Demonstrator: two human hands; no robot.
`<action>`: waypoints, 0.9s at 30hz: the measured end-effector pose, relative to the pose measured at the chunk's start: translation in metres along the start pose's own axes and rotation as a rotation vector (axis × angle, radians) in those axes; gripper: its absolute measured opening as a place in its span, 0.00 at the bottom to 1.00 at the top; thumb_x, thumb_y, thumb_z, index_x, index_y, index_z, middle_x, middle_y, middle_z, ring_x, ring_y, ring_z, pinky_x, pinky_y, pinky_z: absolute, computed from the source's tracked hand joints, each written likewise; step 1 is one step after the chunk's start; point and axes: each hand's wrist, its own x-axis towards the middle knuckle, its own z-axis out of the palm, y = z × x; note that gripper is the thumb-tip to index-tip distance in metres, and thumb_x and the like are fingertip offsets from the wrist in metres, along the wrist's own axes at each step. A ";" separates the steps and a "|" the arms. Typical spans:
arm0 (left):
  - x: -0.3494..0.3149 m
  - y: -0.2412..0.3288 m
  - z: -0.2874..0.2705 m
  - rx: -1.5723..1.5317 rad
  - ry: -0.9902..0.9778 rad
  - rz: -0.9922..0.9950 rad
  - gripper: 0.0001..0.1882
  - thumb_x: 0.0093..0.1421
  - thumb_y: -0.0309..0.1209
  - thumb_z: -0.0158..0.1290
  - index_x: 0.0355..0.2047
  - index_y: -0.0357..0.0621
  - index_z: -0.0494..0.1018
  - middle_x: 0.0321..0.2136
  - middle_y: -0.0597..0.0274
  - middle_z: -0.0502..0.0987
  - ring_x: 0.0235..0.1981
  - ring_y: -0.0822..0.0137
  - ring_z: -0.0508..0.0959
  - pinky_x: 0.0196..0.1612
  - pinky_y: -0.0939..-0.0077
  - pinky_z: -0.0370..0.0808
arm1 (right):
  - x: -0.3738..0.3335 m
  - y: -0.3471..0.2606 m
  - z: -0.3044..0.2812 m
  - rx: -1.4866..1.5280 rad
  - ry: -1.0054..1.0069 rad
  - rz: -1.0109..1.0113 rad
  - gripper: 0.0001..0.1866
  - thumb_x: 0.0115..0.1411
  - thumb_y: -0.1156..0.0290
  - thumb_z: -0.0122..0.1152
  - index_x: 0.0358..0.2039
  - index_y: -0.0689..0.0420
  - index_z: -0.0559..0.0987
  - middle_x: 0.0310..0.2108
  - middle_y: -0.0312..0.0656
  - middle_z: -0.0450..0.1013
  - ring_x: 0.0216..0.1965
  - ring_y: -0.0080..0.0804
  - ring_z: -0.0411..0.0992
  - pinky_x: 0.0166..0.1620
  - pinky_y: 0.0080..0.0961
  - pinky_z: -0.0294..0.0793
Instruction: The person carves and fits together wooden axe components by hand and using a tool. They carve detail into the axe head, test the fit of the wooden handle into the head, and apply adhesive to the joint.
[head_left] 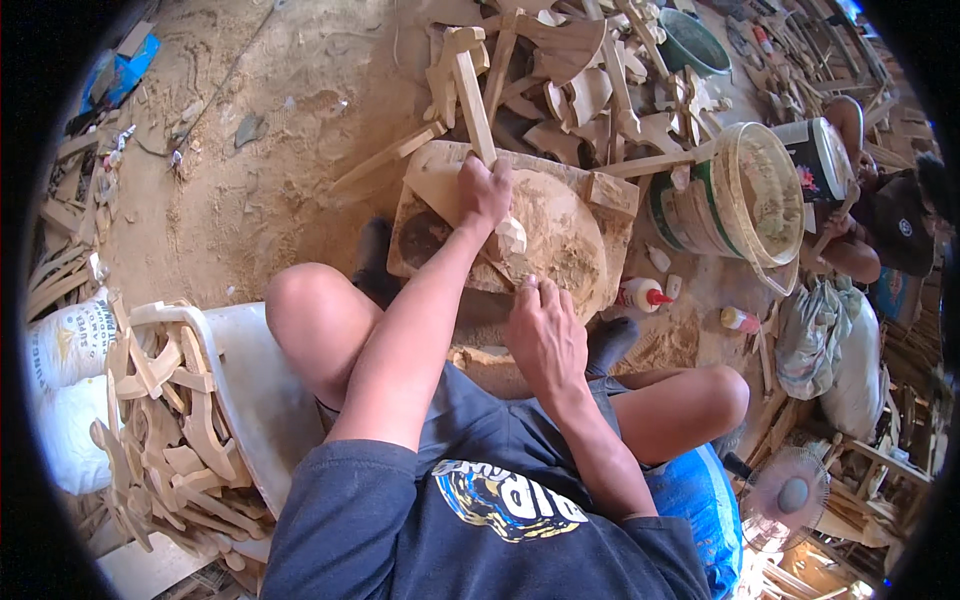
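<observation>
My left hand [485, 192] is wrapped round a pale carved wooden piece [472, 105]. Its squared shaft points away from me to a wider, shaped far end, and a faceted knob [511, 237] sticks out below my fist. Just under that knob, my right hand [548, 335] is closed on a small flat blade [518, 264] whose handle is hidden in the fingers. Both hands are over a thick, worn wooden block [570, 215] between my knees, strewn with shavings.
Wooden offcuts and shaped parts [580, 95] are heaped beyond the block. A dusty bucket [725, 195] stands to the right, near a red-capped glue bottle [642, 295]. At left is a white container [240, 350] of carved pieces; at lower right, a fan [792, 492]. Another person [890, 215] sits far right.
</observation>
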 end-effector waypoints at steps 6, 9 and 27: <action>0.004 -0.003 -0.008 -0.039 0.019 0.019 0.23 0.66 0.40 0.52 0.24 0.30 0.68 0.13 0.49 0.75 0.13 0.56 0.80 0.18 0.58 0.78 | 0.007 -0.004 0.005 0.003 0.046 -0.045 0.24 0.63 0.75 0.59 0.58 0.72 0.79 0.46 0.52 0.77 0.46 0.46 0.78 0.44 0.34 0.84; -0.001 0.004 -0.001 -0.020 0.030 0.014 0.24 0.66 0.40 0.52 0.22 0.30 0.68 0.12 0.49 0.75 0.13 0.57 0.80 0.17 0.59 0.77 | 0.000 0.003 0.013 -0.024 0.048 -0.032 0.21 0.66 0.73 0.59 0.57 0.70 0.79 0.46 0.52 0.78 0.46 0.47 0.79 0.45 0.37 0.83; -0.005 0.010 -0.007 0.004 0.083 -0.007 0.26 0.68 0.43 0.53 0.22 0.30 0.69 0.13 0.50 0.75 0.12 0.58 0.79 0.16 0.60 0.76 | 0.001 -0.007 0.003 0.063 -0.002 0.001 0.18 0.66 0.72 0.60 0.53 0.69 0.81 0.45 0.54 0.79 0.42 0.49 0.80 0.45 0.41 0.83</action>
